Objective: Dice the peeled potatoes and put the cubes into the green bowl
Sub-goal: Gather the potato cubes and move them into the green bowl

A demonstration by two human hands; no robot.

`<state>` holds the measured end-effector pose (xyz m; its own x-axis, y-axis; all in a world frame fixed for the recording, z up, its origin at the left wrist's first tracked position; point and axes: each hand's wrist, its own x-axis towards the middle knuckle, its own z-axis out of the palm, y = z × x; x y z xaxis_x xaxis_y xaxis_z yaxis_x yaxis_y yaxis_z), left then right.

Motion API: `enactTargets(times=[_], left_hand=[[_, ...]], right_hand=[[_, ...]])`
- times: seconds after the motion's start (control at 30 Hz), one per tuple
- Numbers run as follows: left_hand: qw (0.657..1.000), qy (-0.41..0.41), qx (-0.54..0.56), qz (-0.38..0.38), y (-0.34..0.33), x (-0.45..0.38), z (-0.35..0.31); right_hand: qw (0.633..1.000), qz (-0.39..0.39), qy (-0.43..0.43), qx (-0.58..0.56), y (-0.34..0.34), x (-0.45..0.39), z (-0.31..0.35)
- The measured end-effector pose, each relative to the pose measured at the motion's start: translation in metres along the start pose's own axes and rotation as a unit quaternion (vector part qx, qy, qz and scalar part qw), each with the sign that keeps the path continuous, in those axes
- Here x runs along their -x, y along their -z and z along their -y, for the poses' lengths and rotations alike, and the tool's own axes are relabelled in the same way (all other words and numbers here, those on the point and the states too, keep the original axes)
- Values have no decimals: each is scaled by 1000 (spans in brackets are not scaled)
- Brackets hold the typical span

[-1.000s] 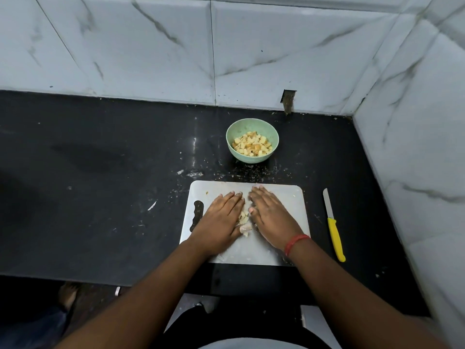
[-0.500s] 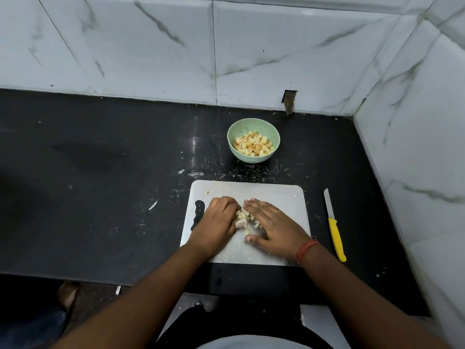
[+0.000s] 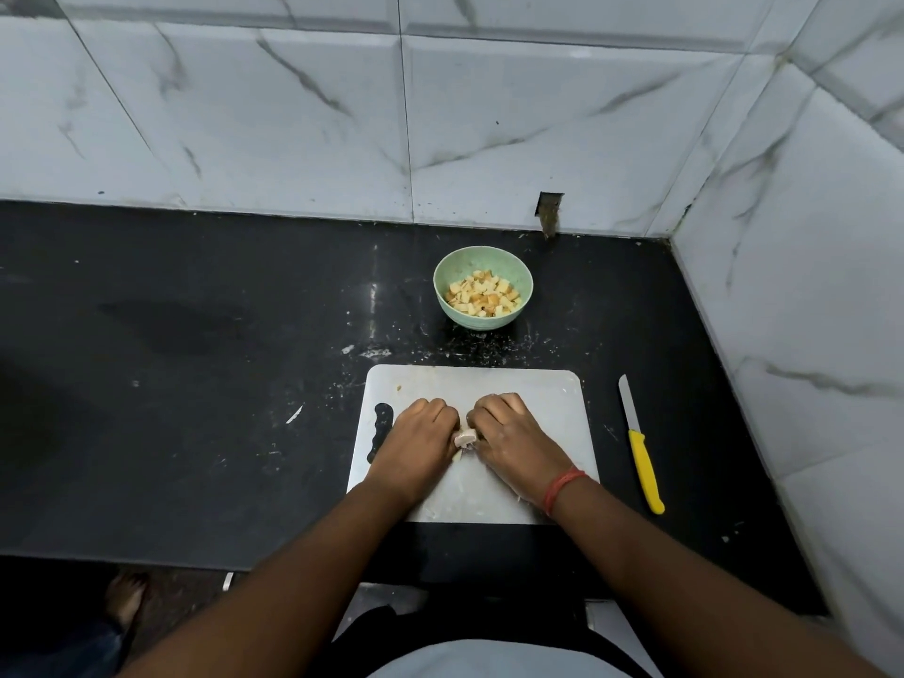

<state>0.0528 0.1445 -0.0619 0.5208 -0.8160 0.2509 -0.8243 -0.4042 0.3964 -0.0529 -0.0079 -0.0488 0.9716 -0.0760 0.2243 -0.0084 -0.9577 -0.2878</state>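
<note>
On the white cutting board [image 3: 538,393] my left hand [image 3: 420,442] and my right hand [image 3: 513,437] are cupped together, fingers curled around a small heap of potato cubes [image 3: 464,438]. Only a few pale cubes show in the gap between the hands; the others are hidden under my fingers. The green bowl [image 3: 518,271] stands on the counter just beyond the board and holds several potato cubes [image 3: 482,293].
A knife with a yellow handle [image 3: 644,462] lies on the black counter [image 3: 195,384] right of the board, blade pointing away. Tiled walls close off the back and the right side. Potato scraps dot the counter between board and bowl.
My hands went from lying flat on either side of the cubes to curling inward and closing together around them, gathering the heap between them.
</note>
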Motion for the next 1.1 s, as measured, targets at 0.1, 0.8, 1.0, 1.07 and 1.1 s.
enactTargets(times=[0.1,0.8,1.0,1.07,1.1], left_hand=[[1000,-1,-15,4,2,-4,-1],[950,212,225,-34,33,-19,-25],[924,223,301,-79,37,-37,-41],[915,227,322,-89,40,-45,-48],[911,228,331,-94,39,-50,-50]], right_hand=[[1000,-4,-6,5,-2,-2,-2],[984,-33,-165,-56,24,-6,-12],[894,-112,-302,-313,42,-28,-6],[811,-127,-351,-451,48,-35,0],[750,-132,-377,-528,51,-41,1]])
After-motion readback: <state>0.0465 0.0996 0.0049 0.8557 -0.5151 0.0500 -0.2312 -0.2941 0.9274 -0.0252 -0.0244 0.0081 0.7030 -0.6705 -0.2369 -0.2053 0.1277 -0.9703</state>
